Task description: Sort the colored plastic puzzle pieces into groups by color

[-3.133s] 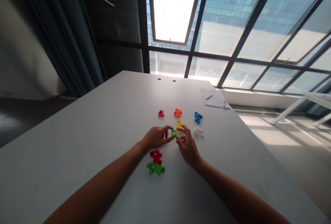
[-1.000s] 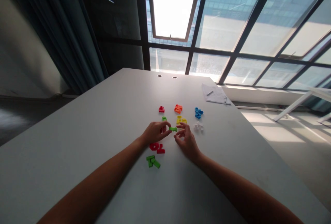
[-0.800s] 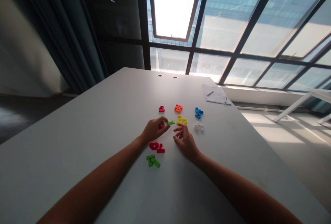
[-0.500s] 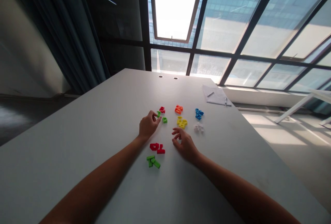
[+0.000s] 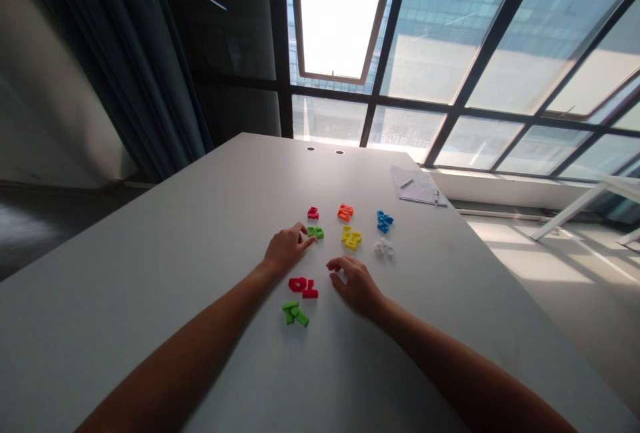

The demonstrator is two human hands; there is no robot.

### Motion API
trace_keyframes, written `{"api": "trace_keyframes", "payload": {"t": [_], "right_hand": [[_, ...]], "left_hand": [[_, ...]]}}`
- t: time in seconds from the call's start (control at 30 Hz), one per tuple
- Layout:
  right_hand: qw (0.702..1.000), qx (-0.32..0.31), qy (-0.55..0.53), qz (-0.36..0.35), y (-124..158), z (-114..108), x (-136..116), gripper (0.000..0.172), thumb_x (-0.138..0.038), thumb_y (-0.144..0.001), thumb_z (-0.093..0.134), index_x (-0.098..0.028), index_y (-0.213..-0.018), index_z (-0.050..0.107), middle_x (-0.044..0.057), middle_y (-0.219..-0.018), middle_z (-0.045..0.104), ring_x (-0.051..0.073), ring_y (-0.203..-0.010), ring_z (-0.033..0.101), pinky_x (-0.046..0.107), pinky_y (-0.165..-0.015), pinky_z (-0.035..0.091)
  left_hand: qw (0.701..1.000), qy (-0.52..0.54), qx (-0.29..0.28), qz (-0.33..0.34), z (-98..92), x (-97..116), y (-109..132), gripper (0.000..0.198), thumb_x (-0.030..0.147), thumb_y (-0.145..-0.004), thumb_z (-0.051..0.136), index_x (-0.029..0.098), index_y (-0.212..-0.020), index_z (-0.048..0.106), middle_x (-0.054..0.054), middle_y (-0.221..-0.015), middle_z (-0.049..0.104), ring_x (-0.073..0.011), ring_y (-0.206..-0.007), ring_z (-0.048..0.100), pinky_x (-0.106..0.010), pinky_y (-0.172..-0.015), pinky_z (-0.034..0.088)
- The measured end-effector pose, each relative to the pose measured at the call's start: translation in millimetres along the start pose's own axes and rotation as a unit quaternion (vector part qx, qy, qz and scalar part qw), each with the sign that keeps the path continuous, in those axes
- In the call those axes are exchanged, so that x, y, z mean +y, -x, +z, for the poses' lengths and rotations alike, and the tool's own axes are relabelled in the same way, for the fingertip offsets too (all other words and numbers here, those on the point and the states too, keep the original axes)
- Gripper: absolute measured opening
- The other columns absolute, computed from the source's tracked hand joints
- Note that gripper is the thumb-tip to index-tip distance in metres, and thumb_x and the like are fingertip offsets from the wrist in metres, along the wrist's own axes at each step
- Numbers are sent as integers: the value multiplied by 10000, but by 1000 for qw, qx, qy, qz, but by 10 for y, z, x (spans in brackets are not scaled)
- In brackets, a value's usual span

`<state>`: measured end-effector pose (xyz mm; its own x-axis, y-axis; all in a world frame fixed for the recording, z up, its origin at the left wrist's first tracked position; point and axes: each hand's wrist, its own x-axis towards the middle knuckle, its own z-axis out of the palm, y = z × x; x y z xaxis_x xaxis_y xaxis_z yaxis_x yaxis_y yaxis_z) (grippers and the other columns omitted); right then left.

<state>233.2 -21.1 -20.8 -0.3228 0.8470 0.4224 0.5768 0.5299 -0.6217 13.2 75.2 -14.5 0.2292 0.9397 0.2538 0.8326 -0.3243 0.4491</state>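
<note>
My left hand (image 5: 287, 247) rests on the white table (image 5: 210, 233), with thumb and index finger around the left one of the small green blocks (image 5: 319, 233). That block sits right beside another green one. Just behind them lie red blocks (image 5: 313, 213). My right hand (image 5: 354, 281) hovers low over the table with fingers bent and thumb apart, holding nothing. It is nearest to the yellow blocks (image 5: 351, 238). Between my forearms are larger red pieces (image 5: 310, 293) and a small heap of green pieces (image 5: 296, 313).
Orange blocks (image 5: 345, 212), blue blocks (image 5: 385, 221) and clear whitish blocks (image 5: 384, 248) lie in groups farther right. Paper sheets (image 5: 417, 183) with pens lie near the table's right edge. Large windows stand beyond the table, and a dark curtain (image 5: 115, 53) hangs at left.
My left hand has moved toward me, bringing the green block from beside the red blocks to the other green one. My right hand has shifted slightly left and closer to me.
</note>
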Motion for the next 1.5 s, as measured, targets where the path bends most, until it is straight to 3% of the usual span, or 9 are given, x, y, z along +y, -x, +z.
{"api": "trace_keyframes", "payload": {"t": [0.13,0.23,0.47,0.67,0.83,0.97,1.13,1.37,1.5], "right_hand": [[988,-72,20,-139,74,-37,-156,145,-204,-937,631,-231,-1064,696,62,-955,734,208,-882,663,380,-893,494],[966,-130,36,-220,154,-49,-315,224,-256,-949,651,-265,-1168,696,61,-1009,738,192,-870,667,360,-889,488],[955,-147,46,-252,194,-13,-394,250,-391,-912,730,-288,-1138,705,52,-1106,748,209,-954,673,356,-910,493],[966,-124,29,-225,171,34,-336,109,-208,-954,633,-251,-1035,691,44,-950,754,184,-846,673,332,-848,499],[996,34,-30,-76,102,48,-117,107,-249,-922,672,-224,-1026,664,45,-890,724,187,-786,664,326,-771,530],[989,125,-68,40,-8,16,68,202,-291,-892,689,-205,-1065,631,42,-879,731,167,-695,667,307,-690,558],[985,126,-90,77,-64,1,105,220,-297,-888,677,-200,-1080,631,52,-910,743,169,-705,692,310,-694,581],[983,130,-105,79,-55,6,103,294,-247,-874,671,-203,-1156,603,52,-944,752,168,-702,700,323,-732,591],[982,125,-115,78,-53,3,110,305,-250,-875,675,-200,-1166,598,52,-950,751,166,-708,700,320,-732,590]], "left_hand": [[1000,2,7,-2,-2,7,-2,307,483,-992,510,230,-985,684,-44,-788,748,-207,-694,685,-266,-602,387],[999,17,33,-10,11,7,-15,327,451,-1018,447,229,-1006,686,-55,-799,750,-217,-707,688,-271,-617,386],[997,37,70,-19,16,-10,-40,231,364,-988,499,232,-1058,675,-34,-775,738,-214,-700,684,-269,-634,401],[996,26,60,54,-21,68,25,252,390,-991,510,227,-1046,695,-5,-705,705,-166,-593,633,-249,-595,387],[986,43,31,161,-26,72,119,236,360,-990,512,237,-1073,695,30,-651,663,-122,-546,592,-228,-593,389],[971,61,-18,230,-48,79,156,281,310,-937,576,243,-1198,657,48,-680,675,-108,-557,605,-214,-600,403],[963,28,-56,261,-78,126,149,445,450,-933,623,262,-1336,607,39,-742,702,-114,-572,623,-216,-594,403],[955,18,-45,293,-75,147,150,258,431,-979,583,271,-1110,736,26,-715,696,-108,-586,612,-221,-607,397],[952,31,-51,300,-75,142,143,262,430,-986,575,266,-1108,738,25,-721,698,-103,-579,608,-217,-612,403]]}}
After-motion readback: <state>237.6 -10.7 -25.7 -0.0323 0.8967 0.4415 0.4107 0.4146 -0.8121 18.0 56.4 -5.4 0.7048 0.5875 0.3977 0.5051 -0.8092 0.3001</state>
